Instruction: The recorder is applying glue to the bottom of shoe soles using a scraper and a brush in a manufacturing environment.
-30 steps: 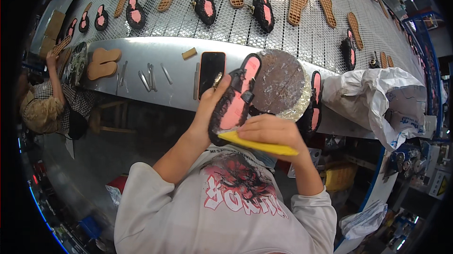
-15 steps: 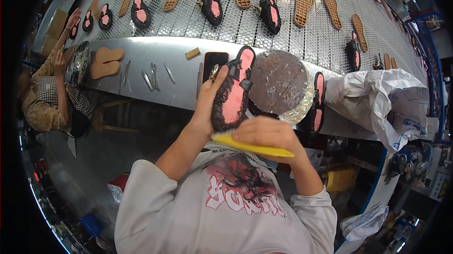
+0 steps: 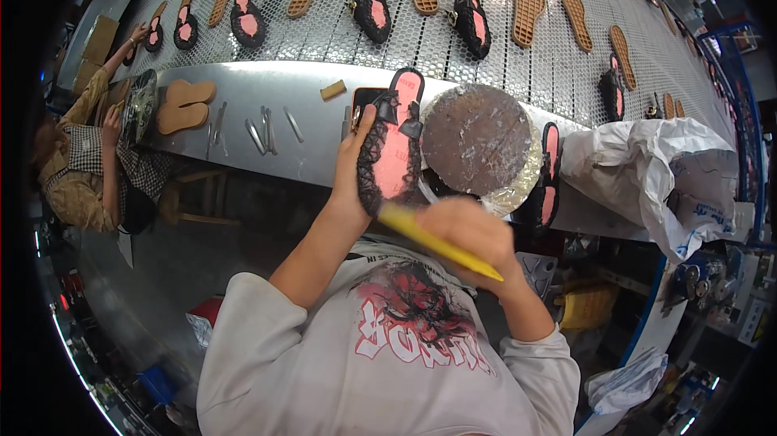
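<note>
Far left of frame: a co-worker (image 3: 77, 161) seated at the steel bench (image 3: 275, 84), a tan pair of soles (image 3: 184, 106) just beside, loose metal tools (image 3: 259, 132) a little further right.

Above, across the whole upper frame: a mesh belt (image 3: 502, 55) carrying black-and-pink shoes and tan soles, well apart from one another.

Centre: left hand (image 3: 354, 185) wrapped around a black lace shoe (image 3: 394, 148), fingers closed on its left edge, thumb side hidden behind it. Holds the shoe up off the bench, pink underside facing the camera, toe toward the belt, its right edge overlapping a round foil-covered dish (image 3: 477, 140). A dark phone (image 3: 362, 96) on the bench behind, partly hidden.

Just right of centre, below the shoe: right hand (image 3: 473, 238), blurred, fingers closed on a yellow brush (image 3: 441, 243), its tip at the heel end of the pink underside. Touching or just short of it, cannot tell through the blur.

Judged from this: coating the underside, stroke at the heel end. Next move, as a judgement, calls for a firm left-hand hold, the pink face turned to the brush, and strokes kept off the lace.

Right: another black-and-pink shoe (image 3: 550, 173) standing beside the dish, then a crumpled white bag (image 3: 639, 169) slumped over the bench end.
</note>
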Tool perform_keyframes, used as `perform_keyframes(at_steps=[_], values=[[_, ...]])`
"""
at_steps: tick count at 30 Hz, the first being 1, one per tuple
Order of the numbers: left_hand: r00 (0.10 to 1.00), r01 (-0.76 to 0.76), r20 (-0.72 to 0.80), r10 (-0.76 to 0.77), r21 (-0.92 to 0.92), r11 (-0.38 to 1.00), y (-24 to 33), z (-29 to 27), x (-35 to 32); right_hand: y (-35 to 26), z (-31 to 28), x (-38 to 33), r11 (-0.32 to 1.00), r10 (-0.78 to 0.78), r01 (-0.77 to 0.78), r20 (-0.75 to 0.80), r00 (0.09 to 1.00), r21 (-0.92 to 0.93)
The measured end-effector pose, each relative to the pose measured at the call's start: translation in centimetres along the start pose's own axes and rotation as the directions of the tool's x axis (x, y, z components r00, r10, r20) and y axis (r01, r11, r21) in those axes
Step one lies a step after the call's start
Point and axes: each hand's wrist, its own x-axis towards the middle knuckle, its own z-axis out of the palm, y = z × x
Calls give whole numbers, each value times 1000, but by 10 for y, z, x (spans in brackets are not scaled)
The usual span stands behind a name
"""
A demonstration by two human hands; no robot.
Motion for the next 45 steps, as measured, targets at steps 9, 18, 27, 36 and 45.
perform_keyframes(at_steps=[9,18,27,36,45], values=[[999,37,24,-37,36,999,-7,2,-4,3,-11,15,936,275,-279,52,960,216],[999,36,27,-42,189,981,-5,4,-26,13,-20,17,977,200,-211,-198,960,-37],[987,103,115,-115,102,989,11,-2,-20,-1,-31,16,999,-29,24,143,989,36],[978,137,114,-172,268,954,28,-13,-26,0,-43,33,972,-66,99,160,985,-211],[967,69,245,-75,32,997,80,-84,-29,-14,0,56,998,31,-14,289,957,-62]])
